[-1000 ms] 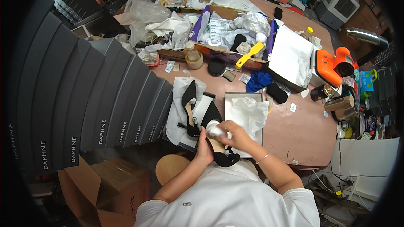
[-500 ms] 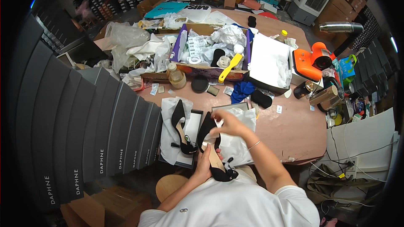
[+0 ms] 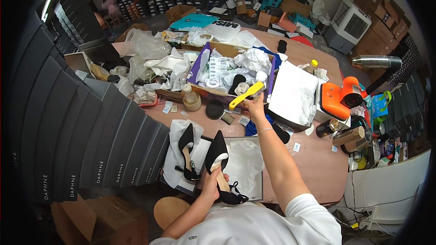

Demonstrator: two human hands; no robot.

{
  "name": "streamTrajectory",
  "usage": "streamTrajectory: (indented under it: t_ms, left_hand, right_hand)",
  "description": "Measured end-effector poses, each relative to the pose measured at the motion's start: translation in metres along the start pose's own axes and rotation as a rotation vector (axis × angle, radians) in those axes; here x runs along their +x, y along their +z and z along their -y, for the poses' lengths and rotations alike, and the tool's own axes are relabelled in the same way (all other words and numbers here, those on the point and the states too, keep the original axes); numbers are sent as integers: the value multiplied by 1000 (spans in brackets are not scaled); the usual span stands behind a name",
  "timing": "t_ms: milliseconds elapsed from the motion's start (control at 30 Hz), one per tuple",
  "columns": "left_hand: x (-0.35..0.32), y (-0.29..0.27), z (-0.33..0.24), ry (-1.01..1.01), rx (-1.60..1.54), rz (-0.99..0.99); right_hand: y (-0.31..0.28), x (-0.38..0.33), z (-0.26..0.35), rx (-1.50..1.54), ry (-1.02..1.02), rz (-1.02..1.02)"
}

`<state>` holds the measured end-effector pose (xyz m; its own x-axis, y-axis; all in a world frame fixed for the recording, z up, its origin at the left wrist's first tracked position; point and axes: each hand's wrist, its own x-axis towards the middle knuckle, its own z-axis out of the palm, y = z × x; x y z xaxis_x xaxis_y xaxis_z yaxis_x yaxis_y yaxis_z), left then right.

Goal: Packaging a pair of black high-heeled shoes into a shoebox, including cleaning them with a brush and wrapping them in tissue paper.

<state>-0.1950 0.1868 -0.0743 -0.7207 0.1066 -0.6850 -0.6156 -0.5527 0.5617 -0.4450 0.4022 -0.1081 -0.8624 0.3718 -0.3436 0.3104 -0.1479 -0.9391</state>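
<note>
Your right hand (image 3: 255,103) is now off the black shoe (image 3: 215,150), up at the yellow tool (image 3: 244,96) above centre; grip unclear | left hand (image 3: 210,185) grips shoe, below centre | shoe work likely paused

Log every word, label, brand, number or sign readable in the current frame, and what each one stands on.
Wording withheld; locations only.
Stacked grey boxes, left: light capital letters, legible on several.
White package, back of table: large black letters, partly legible.
White label sheet in purple box: print too small.
Small white cards on table: too small.
Brown carton, lower left: only partial dark lettering.
Black shoe in left hand: any insole mark too small.
</note>
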Motion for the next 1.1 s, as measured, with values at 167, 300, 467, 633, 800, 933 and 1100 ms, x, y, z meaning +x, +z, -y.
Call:
streamTrajectory:
  t_ms: [167,300,467,633,800,933,1100]
  left_hand:
    - [-1,9,-5,-19,69,19]
    - [2,20,-9,-36,138,72]
    - [-3,-30,-23,-56,-41,28]
    - [8,-22,-26,-105,-50,101]
    - [26,-2,-27,-147,3,196]
    - [34,10,-41,-159,-74,325]
    - [20,6,-49,-50,-33,271]
  right_hand:
    - [36,8,9,-103,104,21]
    - [21,83,-77,-128,-246,-427]
    - [-1,-72,-21,254,-269,-48]
    - [-68,-109,-31,140,-290,-27]
    - [-73,-76,13,20,-278,-142]
    - [-87,-61,56,9,-340,-197]
    - [-109,-138,71,-67,-708,-104]
